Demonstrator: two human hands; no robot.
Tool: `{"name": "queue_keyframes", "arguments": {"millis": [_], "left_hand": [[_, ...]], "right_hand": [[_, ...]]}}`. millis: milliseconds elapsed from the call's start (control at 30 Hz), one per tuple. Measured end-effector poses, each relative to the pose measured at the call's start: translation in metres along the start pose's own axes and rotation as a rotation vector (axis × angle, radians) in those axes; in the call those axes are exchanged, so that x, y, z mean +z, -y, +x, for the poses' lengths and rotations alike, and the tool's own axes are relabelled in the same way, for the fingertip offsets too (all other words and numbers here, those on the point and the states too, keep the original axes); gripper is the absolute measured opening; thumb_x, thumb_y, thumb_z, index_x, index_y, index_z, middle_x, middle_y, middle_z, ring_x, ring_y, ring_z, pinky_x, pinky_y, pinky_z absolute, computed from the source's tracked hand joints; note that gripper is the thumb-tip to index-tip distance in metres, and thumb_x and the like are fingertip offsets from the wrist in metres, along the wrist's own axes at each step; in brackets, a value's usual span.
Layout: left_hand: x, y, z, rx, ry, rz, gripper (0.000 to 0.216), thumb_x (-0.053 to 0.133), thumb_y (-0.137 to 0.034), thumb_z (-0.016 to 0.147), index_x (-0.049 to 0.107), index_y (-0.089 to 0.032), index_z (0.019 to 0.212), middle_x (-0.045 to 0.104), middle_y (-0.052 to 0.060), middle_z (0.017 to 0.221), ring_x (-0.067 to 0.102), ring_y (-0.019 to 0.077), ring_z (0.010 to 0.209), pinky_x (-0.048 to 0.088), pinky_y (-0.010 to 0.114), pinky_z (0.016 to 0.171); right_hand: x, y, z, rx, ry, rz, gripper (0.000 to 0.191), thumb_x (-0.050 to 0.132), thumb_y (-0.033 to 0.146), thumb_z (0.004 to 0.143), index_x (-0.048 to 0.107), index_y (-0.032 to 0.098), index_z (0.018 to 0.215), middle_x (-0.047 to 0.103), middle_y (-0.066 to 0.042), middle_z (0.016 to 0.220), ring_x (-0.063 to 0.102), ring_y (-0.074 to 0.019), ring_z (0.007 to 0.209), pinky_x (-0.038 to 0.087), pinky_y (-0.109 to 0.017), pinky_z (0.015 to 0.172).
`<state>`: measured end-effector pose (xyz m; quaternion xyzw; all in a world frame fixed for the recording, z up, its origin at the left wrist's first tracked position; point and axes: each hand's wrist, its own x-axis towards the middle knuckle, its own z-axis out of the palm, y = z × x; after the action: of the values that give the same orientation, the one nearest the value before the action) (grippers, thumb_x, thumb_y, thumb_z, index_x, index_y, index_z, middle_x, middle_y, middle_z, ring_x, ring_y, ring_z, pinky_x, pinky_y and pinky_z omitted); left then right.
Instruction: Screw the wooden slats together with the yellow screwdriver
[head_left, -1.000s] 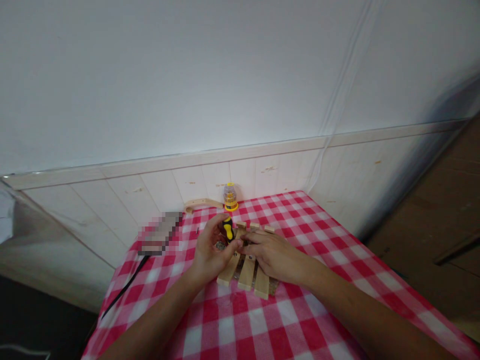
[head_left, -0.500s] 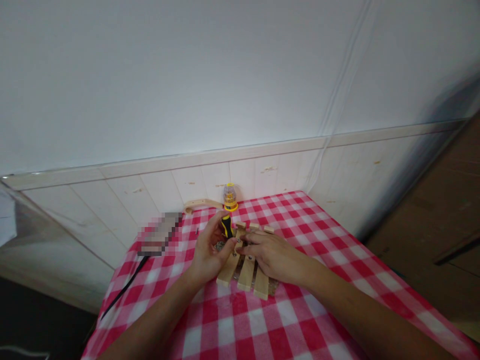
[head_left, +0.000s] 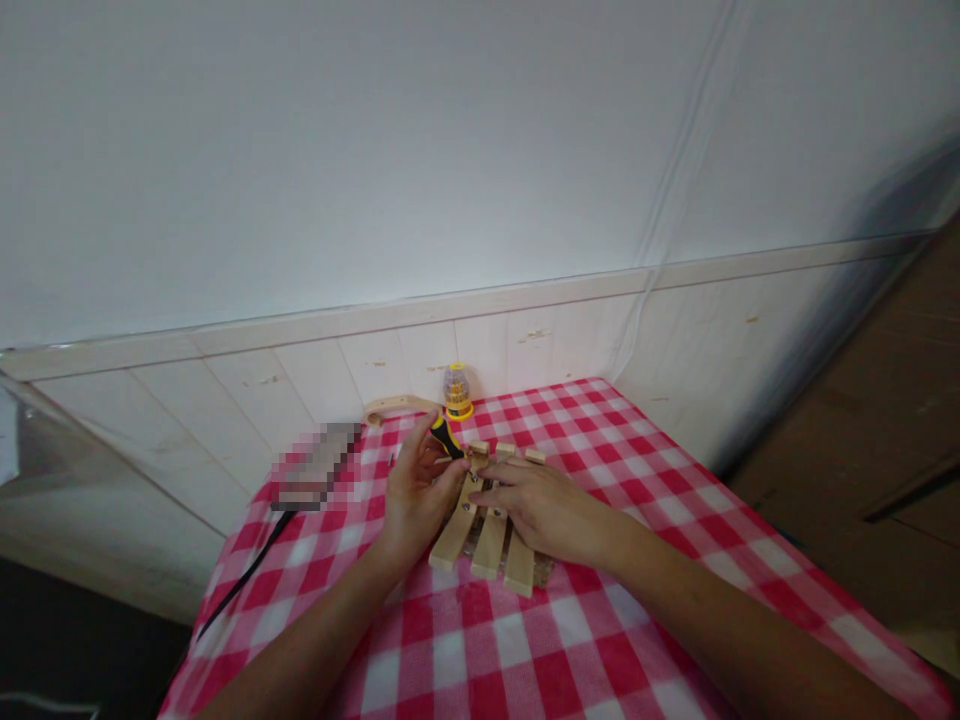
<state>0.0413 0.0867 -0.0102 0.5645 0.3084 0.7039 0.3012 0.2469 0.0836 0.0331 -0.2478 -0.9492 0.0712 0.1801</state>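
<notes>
Across a red-checked tablecloth (head_left: 450,650), I watch the left hand (head_left: 417,492) hold a tilted yellow-and-black screwdriver (head_left: 447,438) while the right hand (head_left: 541,502) rests half-spread on wooden slats (head_left: 490,550); I judge a weak press could let them slide.

No text or number can be read. Dark marks on the yellow-based container (head_left: 459,393) – just off the view's centre, towards seven o'clock – are too small to make out, and the slab (head_left: 319,470) at eight o'clock is pixelated.
</notes>
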Motion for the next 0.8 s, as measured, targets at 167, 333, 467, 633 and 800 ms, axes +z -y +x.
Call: {"name": "queue_keyframes", "arguments": {"millis": [167, 333, 467, 633, 800], "left_hand": [[-0.003, 0.004, -0.002, 0.006, -0.005, 0.087, 0.063, 0.089, -0.032, 0.088, 0.061, -0.030, 0.144, 0.078, 0.006, 0.118, 0.080, 0.0205, 0.098, 0.068, 0.029, 0.079], [-0.004, 0.008, -0.003, 0.050, -0.038, 0.146, 0.065, 0.090, -0.036, 0.086, 0.059, -0.030, 0.142, 0.075, 0.001, 0.102, 0.078, 0.0174, 0.086, 0.067, 0.026, 0.071], [-0.006, 0.010, -0.003, 0.074, -0.077, 0.192, 0.065, 0.092, -0.033, 0.082, 0.059, -0.029, 0.138, 0.071, 0.000, 0.102, 0.075, 0.0159, 0.083, 0.065, 0.024, 0.068], [-0.007, 0.012, -0.002, 0.081, -0.087, 0.176, 0.067, 0.093, -0.026, 0.078, 0.057, -0.030, 0.135, 0.070, -0.001, 0.102, 0.073, 0.0136, 0.080, 0.063, 0.022, 0.067], [-0.006, 0.011, -0.004, 0.085, -0.082, 0.194, 0.067, 0.091, -0.025, 0.079, 0.057, -0.030, 0.136, 0.069, -0.001, 0.103, 0.074, 0.0152, 0.084, 0.063, 0.023, 0.067]], "right_hand": [[0.001, 0.000, 0.000, 0.008, -0.004, 0.013, 0.036, 0.064, 0.008, 0.101, 0.078, 0.027, 0.128, 0.070, -0.007, 0.150, 0.063, -0.0263, 0.141, 0.050, -0.045, 0.115], [0.003, -0.003, 0.001, -0.008, -0.011, 0.032, 0.037, 0.064, 0.007, 0.101, 0.078, 0.026, 0.129, 0.069, -0.008, 0.152, 0.062, -0.0265, 0.142, 0.048, -0.045, 0.118], [0.005, -0.005, 0.001, -0.013, -0.007, 0.022, 0.036, 0.064, 0.008, 0.102, 0.078, 0.026, 0.129, 0.069, -0.009, 0.152, 0.060, -0.0265, 0.145, 0.049, -0.046, 0.118], [0.007, -0.006, 0.001, -0.016, -0.005, 0.029, 0.036, 0.066, 0.009, 0.101, 0.077, 0.026, 0.130, 0.068, -0.009, 0.153, 0.058, -0.0277, 0.147, 0.049, -0.048, 0.119], [0.009, -0.007, 0.001, -0.014, -0.014, 0.058, 0.036, 0.063, 0.008, 0.102, 0.078, 0.027, 0.128, 0.068, -0.009, 0.154, 0.057, -0.0273, 0.149, 0.048, -0.049, 0.121]]}}
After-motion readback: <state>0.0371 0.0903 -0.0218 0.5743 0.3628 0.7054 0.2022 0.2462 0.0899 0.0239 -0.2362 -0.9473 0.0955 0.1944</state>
